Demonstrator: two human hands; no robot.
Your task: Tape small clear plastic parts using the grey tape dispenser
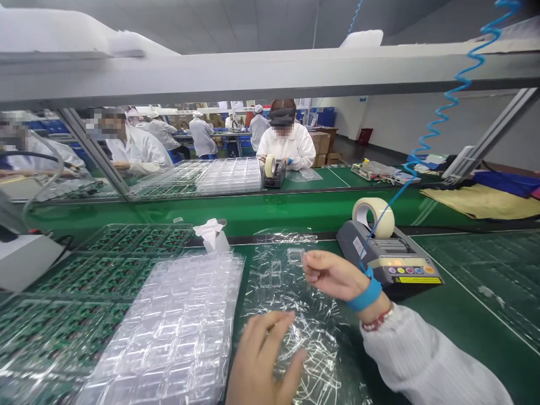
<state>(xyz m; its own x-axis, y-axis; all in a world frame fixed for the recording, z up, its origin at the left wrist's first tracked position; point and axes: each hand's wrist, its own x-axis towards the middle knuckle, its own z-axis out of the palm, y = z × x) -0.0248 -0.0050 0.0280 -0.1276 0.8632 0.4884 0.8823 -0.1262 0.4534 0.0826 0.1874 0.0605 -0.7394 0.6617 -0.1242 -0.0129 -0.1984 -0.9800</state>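
My right hand (335, 274), with a blue wrist strap on its wrist, has its fingers pinched at the edge of a small clear rectangular frame (296, 256). Beneath it lies a clear plastic sheet (261, 304), on which a few similar small frames (270, 278) rest. My left hand (264, 360) hovers low over the near part of that sheet, fingers spread and holding nothing. Thin shiny clear strips (316, 365) lie tangled just right of its fingers. To its left stands a stack of clear plastic trays (169, 326) with moulded pockets.
Trays of green circuit boards (76, 309) cover the left side. A grey tape dispenser (388, 261) carries a tape roll (383, 218) behind my right hand. A blue coiled cord (430, 132) hangs down there. A white cup with tissue (215, 236) stands behind the stack. A co-worker (291, 140) sits opposite.
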